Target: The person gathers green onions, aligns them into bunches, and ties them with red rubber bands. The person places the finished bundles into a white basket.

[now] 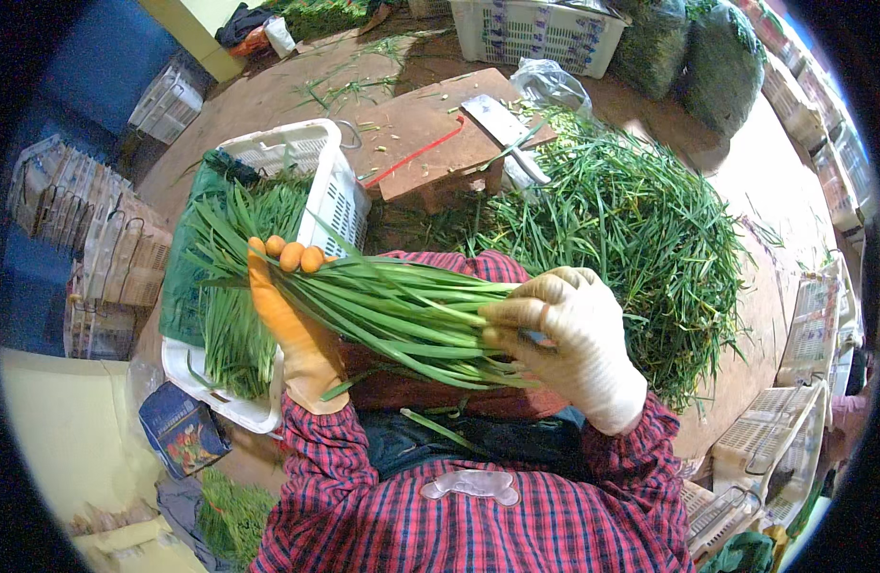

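Note:
A bundle of long green garlic chives [404, 308] lies across my lap, its leaf tips to the left. My left hand [293, 315], in an orange glove, is closed round the leafy part. At the pale stem ends, my right hand [569, 336], in a whitish knit glove, has its fingers bent against the stems; some finger contact is blurred. Beyond my left hand, a white plastic crate [325, 172] lined with green cloth holds more chives [239, 344]. A large heap of loose green leaves [619, 236] lies to the right.
Ahead is a low wooden board [425, 129] with a wide-bladed knife [504, 132] and a red strip [418, 154] on it. A clear plastic bag [551, 84] and another white crate [540, 36] stand beyond. Crates are stacked at left [96, 222] and right [762, 430].

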Motion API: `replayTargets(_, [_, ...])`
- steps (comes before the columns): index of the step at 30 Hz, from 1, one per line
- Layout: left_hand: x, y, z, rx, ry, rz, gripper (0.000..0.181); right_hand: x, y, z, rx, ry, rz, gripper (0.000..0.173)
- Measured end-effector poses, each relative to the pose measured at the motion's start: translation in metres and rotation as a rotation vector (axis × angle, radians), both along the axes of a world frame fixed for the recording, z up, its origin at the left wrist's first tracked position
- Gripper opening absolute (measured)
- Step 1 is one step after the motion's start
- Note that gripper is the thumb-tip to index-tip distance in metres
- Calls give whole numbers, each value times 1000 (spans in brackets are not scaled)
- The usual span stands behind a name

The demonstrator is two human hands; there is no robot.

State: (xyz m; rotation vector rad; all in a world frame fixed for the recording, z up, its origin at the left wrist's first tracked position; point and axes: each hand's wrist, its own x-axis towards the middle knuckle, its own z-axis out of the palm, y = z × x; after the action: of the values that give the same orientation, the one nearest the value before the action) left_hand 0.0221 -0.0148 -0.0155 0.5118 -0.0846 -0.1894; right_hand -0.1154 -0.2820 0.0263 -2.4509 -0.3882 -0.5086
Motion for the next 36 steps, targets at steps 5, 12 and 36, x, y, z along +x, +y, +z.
replayTargets(5, [-7,-7,11,181,166,192,24,-2,7,-14,619,65,-131,15])
replayTargets(12, [-5,-8,-2,281,199,273,23,-16,1,-46,1288,189,-372,5])
replayTargets(36, [43,46,4,-483,-310,-290,31,-9,-11,-43,964,502,-27,36])
